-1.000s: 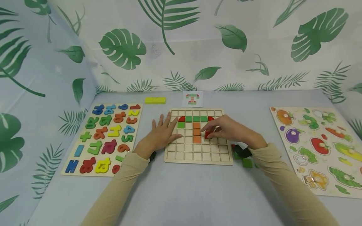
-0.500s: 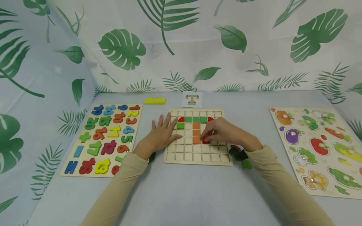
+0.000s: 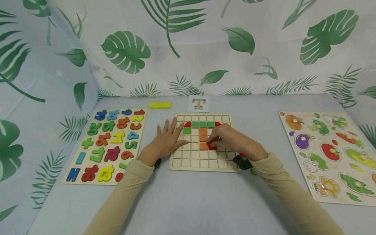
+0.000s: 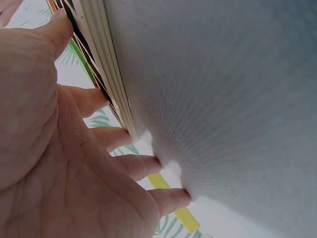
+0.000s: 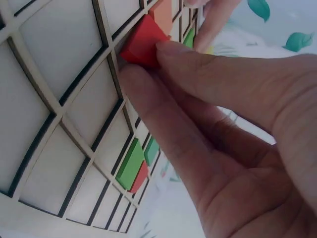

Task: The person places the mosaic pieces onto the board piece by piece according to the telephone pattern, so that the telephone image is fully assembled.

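My right hand (image 3: 233, 138) pinches a red tile (image 5: 144, 42) between thumb and fingertips, low over a wooden grid board (image 3: 191, 164). In the right wrist view the tile is tilted against a cell, right beside an orange tile (image 5: 161, 17). Orange tiles (image 3: 203, 138) form a column on the board beneath a row of green tiles (image 3: 202, 124), with red rounded tiles (image 3: 187, 124) at the row's ends. My left hand (image 3: 164, 142) lies spread at the board's left edge, thumb and fingertips touching its side in the left wrist view.
A card (image 3: 207, 109) with a coloured pattern lies behind the board, a yellow block (image 3: 160, 105) to its left. A number puzzle (image 3: 94, 183) lies left, a vegetable puzzle (image 3: 330, 168) right. Loose green (image 3: 254, 171) and red pieces (image 3: 243, 155) lie partly hidden by the right wrist.
My right hand has moved left and slightly toward me with the red tile, bringing it down beside the lowest orange tile. My left hand has stayed in place.
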A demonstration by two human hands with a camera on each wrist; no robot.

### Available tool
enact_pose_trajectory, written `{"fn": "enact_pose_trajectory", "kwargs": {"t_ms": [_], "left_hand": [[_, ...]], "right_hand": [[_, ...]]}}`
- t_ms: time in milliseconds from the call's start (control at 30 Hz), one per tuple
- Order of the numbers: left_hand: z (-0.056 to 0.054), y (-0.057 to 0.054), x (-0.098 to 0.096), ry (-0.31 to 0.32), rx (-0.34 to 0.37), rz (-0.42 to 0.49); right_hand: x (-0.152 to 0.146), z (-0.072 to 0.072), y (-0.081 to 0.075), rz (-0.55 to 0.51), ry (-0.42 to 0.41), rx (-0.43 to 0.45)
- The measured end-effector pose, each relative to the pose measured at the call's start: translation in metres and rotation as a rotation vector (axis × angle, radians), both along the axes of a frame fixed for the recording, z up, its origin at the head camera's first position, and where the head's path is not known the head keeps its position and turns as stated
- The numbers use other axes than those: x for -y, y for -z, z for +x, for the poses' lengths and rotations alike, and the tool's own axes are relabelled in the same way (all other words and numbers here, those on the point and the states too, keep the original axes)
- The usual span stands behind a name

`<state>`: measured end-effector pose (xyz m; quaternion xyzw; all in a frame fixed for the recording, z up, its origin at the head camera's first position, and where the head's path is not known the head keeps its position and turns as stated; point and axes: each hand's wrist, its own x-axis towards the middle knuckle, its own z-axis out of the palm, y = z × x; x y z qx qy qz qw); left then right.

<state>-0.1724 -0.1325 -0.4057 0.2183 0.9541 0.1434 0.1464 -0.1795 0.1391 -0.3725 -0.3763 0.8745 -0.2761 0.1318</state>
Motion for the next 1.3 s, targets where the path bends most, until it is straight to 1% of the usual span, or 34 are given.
{"fn": "enact_pose_trajectory", "kwargs": {"t_ms": [167, 300, 433, 600, 733, 867, 1000, 1067, 1233, 1300], "left_hand": [[0.001, 0.000, 0.000, 0.002, 0.001, -0.003], [0.001, -0.001, 0.000, 0.005, -0.006, 0.003], [0.001, -0.002, 0.000, 0.003, -0.007, 0.008], [0.001, -0.002, 0.000, 0.003, -0.006, 0.010], [0.001, -0.002, 0.000, 0.008, -0.010, 0.004], [0.000, -0.002, 0.001, 0.004, -0.008, 0.000], [-0.001, 0.000, -0.001, 0.006, -0.002, -0.002], [-0.001, 0.001, -0.002, 0.010, -0.003, -0.001], [0.000, 0.001, 0.000, 0.010, -0.009, 0.003], [0.000, 0.000, 0.001, 0.006, -0.005, -0.002]], "right_hand": [[0.005, 0.004, -0.002, 0.062, 0.062, 0.021], [0.008, 0.006, -0.005, 0.096, 0.081, 0.028], [0.011, 0.006, -0.007, 0.109, 0.082, 0.016], [0.012, 0.006, -0.007, 0.132, 0.063, -0.024], [0.010, 0.007, -0.007, 0.119, 0.066, -0.016], [0.002, 0.007, -0.006, 0.071, 0.037, -0.010], [-0.013, 0.010, -0.009, 0.014, -0.003, 0.010], [-0.021, 0.012, -0.012, 0.007, 0.003, 0.021], [-0.043, 0.017, -0.021, 0.062, 0.075, 0.012], [-0.052, 0.019, -0.023, 0.077, 0.094, 0.031]]}}
